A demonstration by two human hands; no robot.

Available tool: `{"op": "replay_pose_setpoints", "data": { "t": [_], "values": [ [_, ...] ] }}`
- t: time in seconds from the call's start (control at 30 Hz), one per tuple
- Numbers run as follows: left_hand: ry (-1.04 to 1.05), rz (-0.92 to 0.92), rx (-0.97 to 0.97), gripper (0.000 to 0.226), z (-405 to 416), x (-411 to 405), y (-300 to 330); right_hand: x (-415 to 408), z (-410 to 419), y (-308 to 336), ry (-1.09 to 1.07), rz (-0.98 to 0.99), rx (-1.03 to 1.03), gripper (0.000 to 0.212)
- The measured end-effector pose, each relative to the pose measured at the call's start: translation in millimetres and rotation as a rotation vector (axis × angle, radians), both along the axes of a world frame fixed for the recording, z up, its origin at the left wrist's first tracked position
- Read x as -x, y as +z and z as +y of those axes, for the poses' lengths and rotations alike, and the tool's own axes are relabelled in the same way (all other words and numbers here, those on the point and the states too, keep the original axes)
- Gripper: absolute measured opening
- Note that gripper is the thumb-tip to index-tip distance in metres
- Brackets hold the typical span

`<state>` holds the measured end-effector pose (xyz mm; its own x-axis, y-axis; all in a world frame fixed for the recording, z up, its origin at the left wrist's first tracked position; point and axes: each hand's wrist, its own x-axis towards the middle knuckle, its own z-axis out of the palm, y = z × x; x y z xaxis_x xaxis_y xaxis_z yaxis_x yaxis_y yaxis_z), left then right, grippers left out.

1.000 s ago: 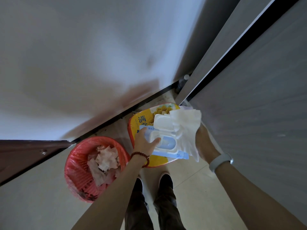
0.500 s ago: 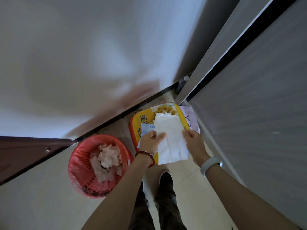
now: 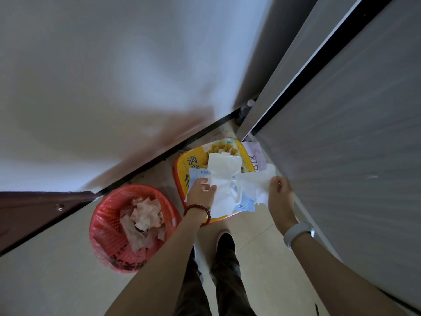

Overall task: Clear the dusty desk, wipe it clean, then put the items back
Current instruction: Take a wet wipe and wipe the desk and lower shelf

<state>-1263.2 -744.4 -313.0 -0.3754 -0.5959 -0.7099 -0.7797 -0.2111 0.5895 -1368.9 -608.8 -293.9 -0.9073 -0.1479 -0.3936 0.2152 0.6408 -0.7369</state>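
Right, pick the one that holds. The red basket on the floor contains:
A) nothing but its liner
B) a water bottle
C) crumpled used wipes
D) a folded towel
C: the red basket, standing left of the person's feet, holds a heap of crumpled, soiled wipes, while the left hand and right hand spread a fresh white wipe over the open wipe pack.
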Motion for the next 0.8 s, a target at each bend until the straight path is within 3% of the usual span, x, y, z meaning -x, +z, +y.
{"op": "replay_pose_setpoints", "data": {
  "t": [0.07,0.2,0.33,0.4,0.47,0.6,0.67,0.8],
  "values": [
    [0.021,-0.058,0.102,0.047,0.3,1.2,3.2,-3.2,-4.2,9.1,0.008,-0.037,0.06,0.018],
    [0.06,-0.002,0.224,0.047,-2.5,-1.6,18.6,-8.3,-12.0,37.6,0.028,-0.196,0.219,0.017],
    [0.12,0.239,-0.233,0.024,-0.3,-1.9,63.7,-14.1,-24.9,75.3,0.177,-0.247,0.258,0.008],
    [0.262,0.32,-0.425,0.02,-0.4,-6.3,89.4,-18.4,-34.2,101.4,0.29,-0.238,0.248,0.004],
    [0.486,0.391,-0.475,0.022,-3.4,-12.1,118.3,-23.8,-43.1,131.4,0.392,-0.215,0.248,0.005],
    [0.759,0.507,-0.287,0.018,-16.0,-40.5,185.0,-41.4,-59.9,194.7,0.503,-0.222,0.312,0.008],
    [0.754,0.555,-0.122,0.005,-19.4,-65.1,223.2,-57.0,-68.4,224.1,0.546,-0.213,0.357,0.005],
    [0.605,0.58,0.24,0.017,-17.7,-133.9,303.5,-108.7,-91.1,276.5,0.679,-0.385,0.477,0.041]
  ]
}}
